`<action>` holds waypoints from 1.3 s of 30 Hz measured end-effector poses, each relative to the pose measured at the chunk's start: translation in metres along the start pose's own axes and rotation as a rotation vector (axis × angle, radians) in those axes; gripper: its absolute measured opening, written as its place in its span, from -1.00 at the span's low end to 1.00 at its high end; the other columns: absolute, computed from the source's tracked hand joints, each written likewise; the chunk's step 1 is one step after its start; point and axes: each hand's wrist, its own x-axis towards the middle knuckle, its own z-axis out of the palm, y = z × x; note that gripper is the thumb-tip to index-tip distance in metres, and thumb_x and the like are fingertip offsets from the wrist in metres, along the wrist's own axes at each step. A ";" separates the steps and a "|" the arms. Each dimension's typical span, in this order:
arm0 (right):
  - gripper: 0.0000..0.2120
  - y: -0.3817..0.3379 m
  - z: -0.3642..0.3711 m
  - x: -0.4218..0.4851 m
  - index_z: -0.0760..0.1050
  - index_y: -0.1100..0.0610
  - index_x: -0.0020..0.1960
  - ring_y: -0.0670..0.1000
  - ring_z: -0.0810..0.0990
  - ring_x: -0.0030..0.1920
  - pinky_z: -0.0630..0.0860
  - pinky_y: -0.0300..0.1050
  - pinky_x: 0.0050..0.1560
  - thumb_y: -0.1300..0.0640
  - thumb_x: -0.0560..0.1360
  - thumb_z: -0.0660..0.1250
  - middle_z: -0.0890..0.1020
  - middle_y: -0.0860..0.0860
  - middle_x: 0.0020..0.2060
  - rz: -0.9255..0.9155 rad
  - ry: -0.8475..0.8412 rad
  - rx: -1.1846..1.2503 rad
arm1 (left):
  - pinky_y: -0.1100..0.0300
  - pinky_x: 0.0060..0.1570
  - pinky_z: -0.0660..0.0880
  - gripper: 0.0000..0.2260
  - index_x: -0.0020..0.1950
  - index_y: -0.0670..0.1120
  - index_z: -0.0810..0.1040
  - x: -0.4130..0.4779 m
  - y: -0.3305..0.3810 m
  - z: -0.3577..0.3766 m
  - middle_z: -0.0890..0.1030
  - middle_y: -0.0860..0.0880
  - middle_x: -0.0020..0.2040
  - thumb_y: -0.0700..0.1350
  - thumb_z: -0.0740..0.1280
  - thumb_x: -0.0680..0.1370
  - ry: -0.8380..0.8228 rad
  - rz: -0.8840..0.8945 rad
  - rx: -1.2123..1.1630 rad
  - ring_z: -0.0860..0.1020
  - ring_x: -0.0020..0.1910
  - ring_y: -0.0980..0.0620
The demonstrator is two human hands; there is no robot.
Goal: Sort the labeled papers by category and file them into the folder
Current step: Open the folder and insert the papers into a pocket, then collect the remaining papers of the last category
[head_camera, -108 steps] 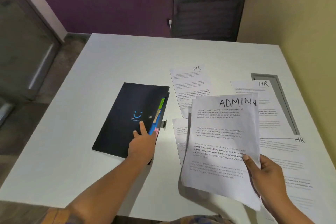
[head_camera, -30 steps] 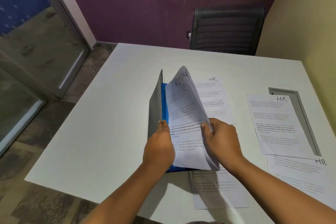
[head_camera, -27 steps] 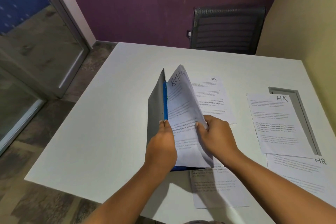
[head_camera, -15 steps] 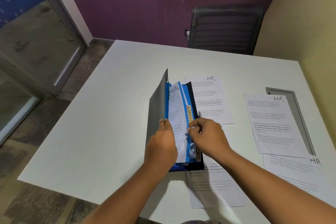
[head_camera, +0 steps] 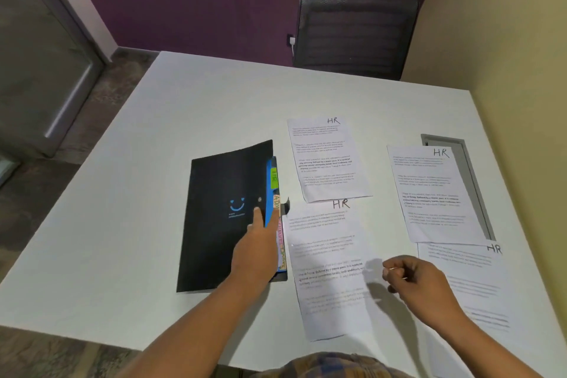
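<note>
The black folder point(head_camera: 221, 218) with a blue smiley lies closed on the white table point(head_camera: 122, 224). Blue dividers with a green HR tab point(head_camera: 274, 178) and an ADMIN tab point(head_camera: 276, 202) stick out at its right edge. My left hand point(head_camera: 256, 252) presses straight fingers on the cover near that edge. My right hand point(head_camera: 417, 282) hovers with curled fingers, holding nothing, above the near HR paper point(head_camera: 331, 270). Other HR papers lie flat: one behind it point(head_camera: 328, 159), one at the right point(head_camera: 435, 193), one at the near right point(head_camera: 472, 285).
A black mesh chair point(head_camera: 356, 34) stands behind the table's far edge. A grey hatch point(head_camera: 460, 147) is set in the table, partly under the right HR paper. A yellow wall point(head_camera: 506, 70) runs along the table's right side, a glass door point(head_camera: 46, 70) stands at the left.
The ADMIN papers went into the folder and the cover came down flat. My left hand now presses the closed cover, and my right hand has pulled away to the right, empty.
</note>
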 end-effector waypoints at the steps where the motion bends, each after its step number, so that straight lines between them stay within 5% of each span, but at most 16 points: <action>1: -0.89 0.010 -0.003 -0.005 0.63 -0.04 -0.13 -0.09 0.71 -0.31 0.59 -0.08 -0.12 0.17 0.49 0.46 0.69 -0.09 -0.40 0.035 0.009 -0.008 | 0.14 0.06 0.61 -0.24 0.62 0.09 -0.10 0.002 -0.001 0.005 -0.04 -0.10 0.63 -0.08 0.34 0.60 -0.037 -0.013 0.022 0.45 0.40 -0.16; 9: -0.90 0.055 -0.012 -0.027 0.65 0.01 -0.12 0.00 0.73 -0.23 0.61 0.06 -0.01 0.21 0.48 0.46 0.72 -0.06 -0.35 0.165 0.056 0.003 | -0.13 0.31 0.43 -0.32 0.62 -0.11 -0.08 0.008 -0.012 0.051 -0.03 -0.11 0.63 -0.20 0.23 0.60 -0.192 -0.066 0.283 0.10 0.57 -0.24; 11: -0.90 0.062 -0.013 -0.026 0.65 -0.01 -0.10 0.01 0.72 -0.21 0.61 0.06 -0.02 0.19 0.49 0.44 0.72 -0.08 -0.35 0.167 0.062 0.010 | -0.14 0.42 0.30 -0.36 0.62 -0.11 -0.09 0.006 -0.015 0.059 -0.07 -0.09 0.64 -0.14 0.18 0.63 -0.212 -0.064 0.321 0.03 0.59 -0.23; 16: -0.89 0.082 -0.019 -0.018 0.64 -0.01 -0.09 0.02 0.71 -0.19 0.59 0.00 -0.07 0.20 0.51 0.43 0.71 -0.05 -0.36 0.164 0.067 0.057 | -0.03 0.34 0.39 -0.39 0.63 -0.04 -0.06 -0.001 -0.007 0.060 -0.07 -0.03 0.64 0.14 0.07 0.66 -0.202 -0.124 0.237 -0.03 0.61 -0.08; 19: -0.85 0.099 -0.029 -0.011 0.64 -0.02 -0.13 0.02 0.68 -0.24 0.51 -0.13 -0.22 0.23 0.49 0.43 0.70 -0.06 -0.38 0.161 0.031 0.058 | -0.01 0.28 0.44 -0.48 0.54 -0.04 0.21 -0.009 0.013 0.058 0.15 -0.03 0.60 0.13 0.13 0.63 -0.120 -0.155 0.157 0.13 0.58 -0.04; 22: -0.86 0.115 -0.048 -0.001 0.64 0.02 -0.16 -0.01 0.66 -0.25 0.43 -0.19 -0.28 0.26 0.47 0.44 0.70 -0.04 -0.37 0.149 0.015 0.046 | 0.08 0.05 0.50 -0.74 0.18 0.00 0.46 -0.025 0.039 0.066 0.49 0.02 0.24 0.11 0.21 0.58 0.043 -0.154 -0.025 0.47 0.24 0.00; 25: -0.84 0.141 -0.071 0.013 0.63 0.03 -0.18 -0.02 0.65 -0.19 0.40 -0.22 -0.26 0.28 0.47 0.43 0.70 -0.05 -0.28 0.165 0.076 0.078 | 0.06 -0.01 0.55 -0.67 0.11 0.00 0.47 -0.033 0.066 0.081 0.52 0.01 0.10 0.20 0.29 0.49 0.065 -0.290 -0.217 0.54 0.09 -0.04; 28: -0.86 0.170 -0.086 0.024 0.60 0.01 -0.17 0.09 0.65 -0.10 0.47 -0.12 -0.17 0.23 0.50 0.41 0.71 -0.01 -0.16 0.220 0.151 0.040 | -0.02 0.04 0.52 -0.46 0.19 -0.08 0.42 -0.034 0.084 0.095 0.45 -0.09 0.19 0.26 0.38 0.40 0.055 -0.510 -0.295 0.50 0.19 -0.15; 32: -0.71 0.219 -0.103 0.025 0.58 0.05 0.11 0.13 0.62 0.04 0.55 -0.01 -0.07 0.21 0.51 0.16 0.63 0.03 0.08 0.225 0.221 -0.222 | -0.20 0.16 0.45 -0.21 0.36 -0.23 0.29 -0.030 0.113 0.108 0.32 -0.23 0.35 0.18 0.53 0.34 0.033 -0.719 -0.327 0.37 0.32 -0.29; 34: -0.67 0.237 -0.108 0.023 0.52 0.09 0.15 0.16 0.58 0.11 0.48 -0.03 -0.12 0.07 0.47 0.10 0.58 0.05 0.12 0.259 0.192 -0.309 | -0.20 0.16 0.47 -0.20 0.36 -0.27 0.26 -0.029 0.123 0.110 0.29 -0.26 0.35 0.08 0.58 0.35 0.054 -0.780 -0.425 0.43 0.26 -0.35; 39: -0.47 0.250 -0.115 0.017 0.40 0.17 0.23 0.20 0.59 0.02 0.58 0.05 -0.10 -0.16 0.43 0.38 0.55 0.11 0.09 0.462 0.129 -0.256 | 0.01 -0.07 0.52 -0.38 0.24 -0.26 0.34 -0.031 0.130 0.105 0.58 -0.25 0.13 -0.06 0.58 0.36 0.008 -0.859 -0.544 0.59 0.10 -0.28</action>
